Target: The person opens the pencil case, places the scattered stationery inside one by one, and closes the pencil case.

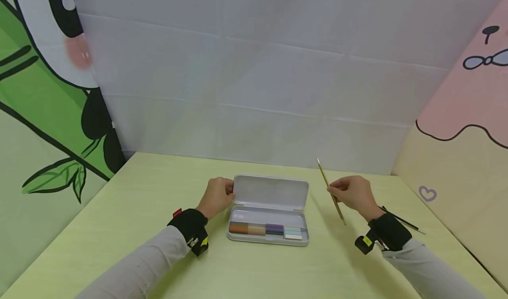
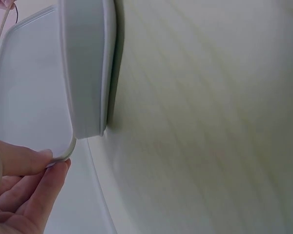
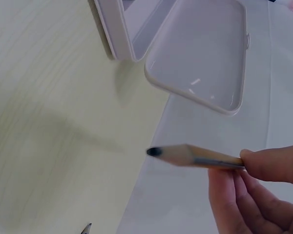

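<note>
Over bench (image 1: 254, 272), L of ctr, L hand (image 1: 217, 196) pinches, thumb + fingers closed, the raised lid (image 1: 270, 192) of 1 pale grey, rectangular, hinged case (image 1: 262, 213) (metal or plastic, can't tell); prob. light, stiff, slippery, best held by rim. Inside: 4 colour blocks (image 1: 256, 229), orange, tan, purple, whitish; can't tell if separate pcs. R of case, midair: 1 slim, yellowish wooden pencil (image 3: 200, 158) w/ dark tip, pinched by R hand (image 1: 353, 193); prob. v. light, rigid, tip fragile, hold mid-shaft. Far R, at least 1 thin black stick (image 1: 409, 223) on bench, partly behind R wrist
</note>
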Tool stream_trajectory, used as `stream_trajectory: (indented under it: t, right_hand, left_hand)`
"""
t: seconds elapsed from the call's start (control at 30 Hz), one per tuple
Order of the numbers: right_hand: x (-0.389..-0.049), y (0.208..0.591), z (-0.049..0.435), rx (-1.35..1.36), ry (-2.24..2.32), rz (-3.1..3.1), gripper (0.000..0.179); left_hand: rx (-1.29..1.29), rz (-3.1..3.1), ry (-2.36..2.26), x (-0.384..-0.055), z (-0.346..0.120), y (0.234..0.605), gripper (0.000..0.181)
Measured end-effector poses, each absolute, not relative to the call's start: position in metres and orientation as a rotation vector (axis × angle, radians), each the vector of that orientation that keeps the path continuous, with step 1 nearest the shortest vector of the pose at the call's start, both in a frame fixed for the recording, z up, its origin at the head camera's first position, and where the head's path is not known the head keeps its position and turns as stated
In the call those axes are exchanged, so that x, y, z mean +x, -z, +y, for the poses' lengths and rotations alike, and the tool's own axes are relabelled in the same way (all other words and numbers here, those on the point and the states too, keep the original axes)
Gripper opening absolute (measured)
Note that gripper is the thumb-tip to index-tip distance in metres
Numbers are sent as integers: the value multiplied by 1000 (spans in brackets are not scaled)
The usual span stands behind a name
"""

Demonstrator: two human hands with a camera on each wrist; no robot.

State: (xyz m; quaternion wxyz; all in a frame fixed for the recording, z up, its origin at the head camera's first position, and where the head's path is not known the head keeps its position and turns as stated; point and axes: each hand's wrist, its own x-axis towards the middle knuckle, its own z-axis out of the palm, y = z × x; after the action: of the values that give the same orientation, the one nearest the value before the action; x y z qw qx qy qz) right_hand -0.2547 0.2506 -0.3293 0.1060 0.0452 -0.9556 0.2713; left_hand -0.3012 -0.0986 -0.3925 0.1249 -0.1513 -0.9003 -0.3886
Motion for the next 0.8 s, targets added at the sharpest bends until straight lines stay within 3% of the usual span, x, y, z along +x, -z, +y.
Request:
stream_trajectory:
  t: [0.37, 0.8]
  right_hand:
    - [-244, 322, 219, 277, -839, -2715, 16]
    - [-248, 338, 190, 487, -876, -2606, 9]
  left_hand:
    - [-427, -2632, 1130, -301, -97, 392, 20]
    - [-428, -2632, 1130, -303, -97, 394, 20]
